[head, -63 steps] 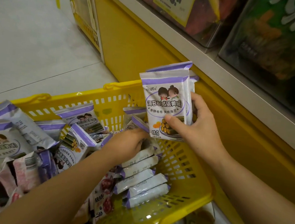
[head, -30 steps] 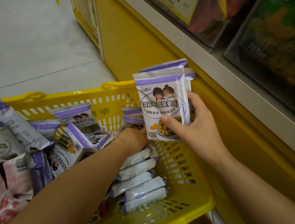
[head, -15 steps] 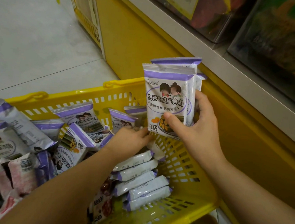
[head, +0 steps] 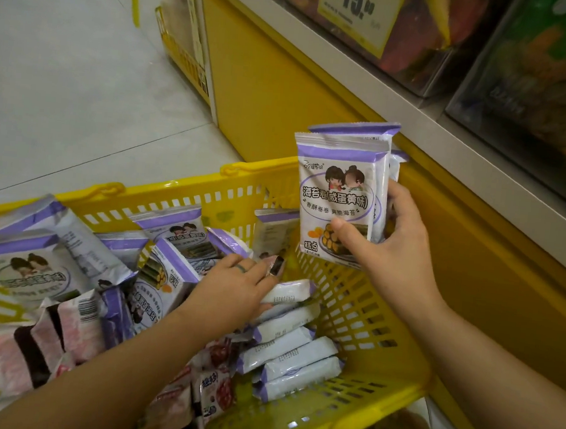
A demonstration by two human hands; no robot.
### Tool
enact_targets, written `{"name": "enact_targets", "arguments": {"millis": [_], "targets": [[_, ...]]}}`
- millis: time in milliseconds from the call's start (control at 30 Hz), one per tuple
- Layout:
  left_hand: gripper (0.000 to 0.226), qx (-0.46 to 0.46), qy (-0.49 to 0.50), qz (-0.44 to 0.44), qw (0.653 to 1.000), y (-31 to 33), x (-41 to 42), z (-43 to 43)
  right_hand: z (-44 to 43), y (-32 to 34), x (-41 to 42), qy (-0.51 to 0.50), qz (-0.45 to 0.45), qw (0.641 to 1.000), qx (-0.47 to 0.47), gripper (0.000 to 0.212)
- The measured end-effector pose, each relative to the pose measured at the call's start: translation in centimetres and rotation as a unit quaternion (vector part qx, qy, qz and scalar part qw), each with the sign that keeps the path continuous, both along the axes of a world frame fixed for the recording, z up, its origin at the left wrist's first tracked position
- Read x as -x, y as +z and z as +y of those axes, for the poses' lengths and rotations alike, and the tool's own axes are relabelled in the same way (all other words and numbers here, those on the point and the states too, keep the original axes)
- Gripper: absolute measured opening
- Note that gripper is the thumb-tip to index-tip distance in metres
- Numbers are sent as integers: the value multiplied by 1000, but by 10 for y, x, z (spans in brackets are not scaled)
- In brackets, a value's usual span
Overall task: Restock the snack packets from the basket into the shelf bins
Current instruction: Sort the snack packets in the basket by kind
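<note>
Several purple-and-white snack packets point(head: 340, 192) stand upright as a stack in our right hand point(head: 399, 258). The thumb is across the front packet's lower edge and the fingers are curled round the back. The stack's long axis runs up the frame, and it sits right of centre, just above the far corner of the yellow basket point(head: 174, 191).

Our left hand point(head: 234, 290) lies low in the basket at centre frame, fingers reaching onto the loose packets. A small pink-and-dark packet point(head: 275, 265) shows at its fingertips, but we cannot tell whether the fingers have closed on it. Just below this hand, a row of packets point(head: 291, 352) lies on edge, side by side. More purple packets are heaped at lower left.

The shelf bins point(head: 425, 55) sit in the upper right of the frame, above and beyond the right hand, which is plainly the nearer one. The pale shelf ledge point(head: 404, 105) lies between stack and bins, so we judge the load must rise over that ledge before it goes in. A yellow price tag point(head: 357, 12) hangs on one bin. We see no bin of matching purple packets here.
</note>
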State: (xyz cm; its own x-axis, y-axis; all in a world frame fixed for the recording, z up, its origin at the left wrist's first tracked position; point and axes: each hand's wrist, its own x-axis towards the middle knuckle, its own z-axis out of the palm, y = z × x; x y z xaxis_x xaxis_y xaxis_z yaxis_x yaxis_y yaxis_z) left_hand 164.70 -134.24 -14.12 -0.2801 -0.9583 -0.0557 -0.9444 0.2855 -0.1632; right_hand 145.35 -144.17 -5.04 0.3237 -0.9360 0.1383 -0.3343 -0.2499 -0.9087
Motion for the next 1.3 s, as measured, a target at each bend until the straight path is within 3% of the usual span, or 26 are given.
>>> {"name": "enact_targets", "arguments": {"millis": [133, 300, 400, 600, 733, 867, 1000, 1100, 1233, 1267, 1300], "targets": [[59, -56, 96, -82, 990, -12, 8, 0, 0, 0, 0, 1, 4, 1000, -1, 67], [71, -78, 65, -3, 995, -16, 23, 7, -1, 0, 1, 3, 5, 1000, -4, 69], [63, -131, 157, 58, 977, -32, 19, 6, 0, 1, 1, 5, 4, 1000, -5, 70], [63, -236, 152, 51, 958, -26, 26, -24, 2, 2, 0, 9, 3, 1000, -8, 70], [68, -309, 154, 150, 927, -29, 25, -41, 1, 3, 1, 21, -4, 1000, -17, 69], [77, -337, 198, 296, 872, -31, 7, -45, -1, 5, 3, 35, -9, 999, -28, 69], [78, -369, 192, 307, 856, -27, 8, -43, -2, 9, 4, 49, -4, 998, -32, 66], [77, -325, 211, 361, 848, -17, 18, -33, -3, 14, 6, 68, 2, 997, -39, 61], [49, -237, 279, 495, 788, 4, 5, -1, -4, 29, 18, 169, 37, 981, -90, 50], [42, -217, 304, 538, 756, 8, -1, 8, -4, 34, 20, 203, 61, 971, -105, 49], [36, -199, 333, 599, 701, 14, -6, 15, -4, 38, 21, 236, 94, 960, -114, 48]]}}
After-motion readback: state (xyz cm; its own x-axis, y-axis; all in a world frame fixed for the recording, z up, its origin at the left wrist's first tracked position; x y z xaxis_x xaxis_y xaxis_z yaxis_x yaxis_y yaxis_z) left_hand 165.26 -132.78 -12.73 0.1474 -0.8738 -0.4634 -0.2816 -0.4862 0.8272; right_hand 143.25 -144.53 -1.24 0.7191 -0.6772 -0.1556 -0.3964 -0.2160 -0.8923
